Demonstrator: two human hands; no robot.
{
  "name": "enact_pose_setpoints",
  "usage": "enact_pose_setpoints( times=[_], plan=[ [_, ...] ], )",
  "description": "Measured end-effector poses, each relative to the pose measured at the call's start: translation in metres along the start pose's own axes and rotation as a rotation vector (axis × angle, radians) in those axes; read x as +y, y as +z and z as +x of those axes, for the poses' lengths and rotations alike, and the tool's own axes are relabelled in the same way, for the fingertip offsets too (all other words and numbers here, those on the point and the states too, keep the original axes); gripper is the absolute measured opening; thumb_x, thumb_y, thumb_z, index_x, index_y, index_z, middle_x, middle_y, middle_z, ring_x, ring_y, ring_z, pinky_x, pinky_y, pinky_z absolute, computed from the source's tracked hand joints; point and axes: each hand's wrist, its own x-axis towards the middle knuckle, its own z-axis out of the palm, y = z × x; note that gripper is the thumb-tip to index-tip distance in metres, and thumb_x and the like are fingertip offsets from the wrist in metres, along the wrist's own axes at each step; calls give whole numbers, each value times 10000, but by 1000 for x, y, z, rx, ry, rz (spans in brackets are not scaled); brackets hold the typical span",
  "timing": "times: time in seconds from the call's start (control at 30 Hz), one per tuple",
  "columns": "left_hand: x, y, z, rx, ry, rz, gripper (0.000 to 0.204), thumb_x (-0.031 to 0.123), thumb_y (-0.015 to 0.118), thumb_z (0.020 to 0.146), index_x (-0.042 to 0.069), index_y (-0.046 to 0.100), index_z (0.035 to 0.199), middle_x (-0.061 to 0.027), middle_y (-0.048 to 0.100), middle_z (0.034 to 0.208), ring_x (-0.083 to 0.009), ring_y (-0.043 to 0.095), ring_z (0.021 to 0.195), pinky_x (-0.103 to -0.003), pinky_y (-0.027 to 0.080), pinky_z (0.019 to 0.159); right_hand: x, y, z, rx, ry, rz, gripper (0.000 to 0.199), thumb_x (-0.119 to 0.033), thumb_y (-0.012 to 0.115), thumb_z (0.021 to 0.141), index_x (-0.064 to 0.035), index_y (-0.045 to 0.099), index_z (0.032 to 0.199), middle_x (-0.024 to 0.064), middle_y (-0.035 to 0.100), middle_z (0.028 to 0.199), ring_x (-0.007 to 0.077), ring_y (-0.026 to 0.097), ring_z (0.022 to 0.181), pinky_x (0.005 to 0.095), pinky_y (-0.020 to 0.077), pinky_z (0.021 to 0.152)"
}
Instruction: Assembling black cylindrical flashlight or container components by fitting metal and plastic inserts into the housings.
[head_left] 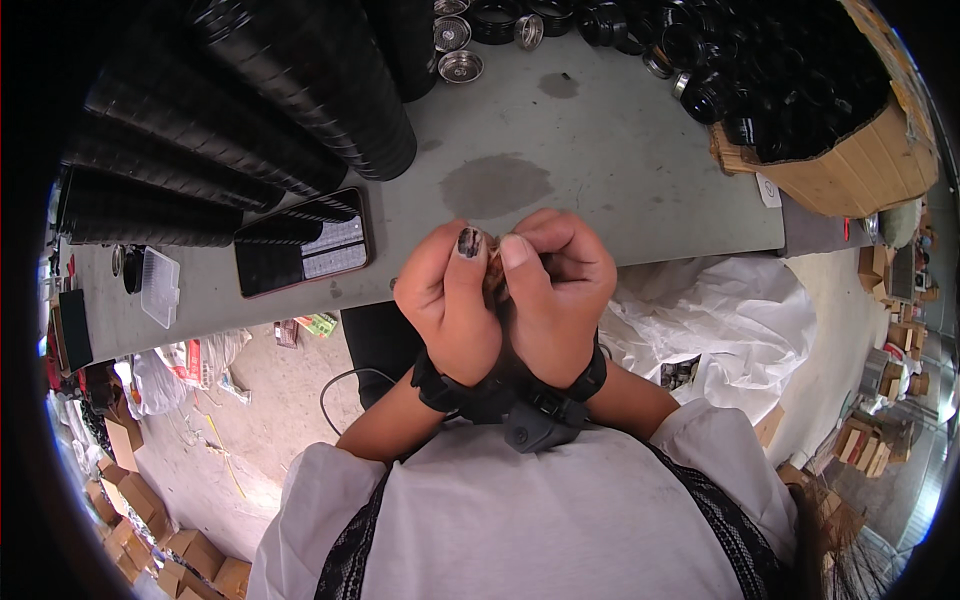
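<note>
My left hand (447, 290) and my right hand (562, 290) meet close together above the near edge of the grey table (620, 160). Both are closed, with thumbs side by side and fingers curled inward. Pinched between the thumbs is a small brownish thing (494, 262), mostly covered by my fingers, so its kind does not show. A black band is on each wrist. Left of my hands a phone (335, 245) with a dark, reflecting screen lies on the table.
Tall stacks of black round parts (310, 90) fill the left. Small metal strainer cups (461, 67) lie at the back. A cardboard box (835, 160) heaped with black rings stands at right. Below it is a white plastic sheet (720, 310). A clear plastic case (160, 287) sits far left.
</note>
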Motion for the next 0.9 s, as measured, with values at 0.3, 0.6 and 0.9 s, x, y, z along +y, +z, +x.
enact_pose_setpoints(
  times=[0.3,0.6,0.9],
  plan=[
    [0,-4,-4,-32,21,-64,308,171,410,926,48,363,647,7,377,608,-55,324,555,-231,252,494,-3,1,-4,-63,-68,98,90,48,614,782,7,534,780,44,554,775,56,512,681,182,404,587],
    [3,-9,-5,-71,56,-229,272,149,443,909,-35,482,712,-59,491,691,-80,397,589,-227,306,523,3,-3,-2,-190,-147,199,91,55,609,765,14,536,799,79,550,795,81,511,696,196,407,617],
    [18,-6,16,-8,-27,-540,307,245,423,941,35,398,718,-53,427,643,-121,409,507,-257,336,428,6,5,-4,-209,-113,395,70,48,584,810,19,534,850,96,558,845,95,540,702,214,452,630]
  ],
)
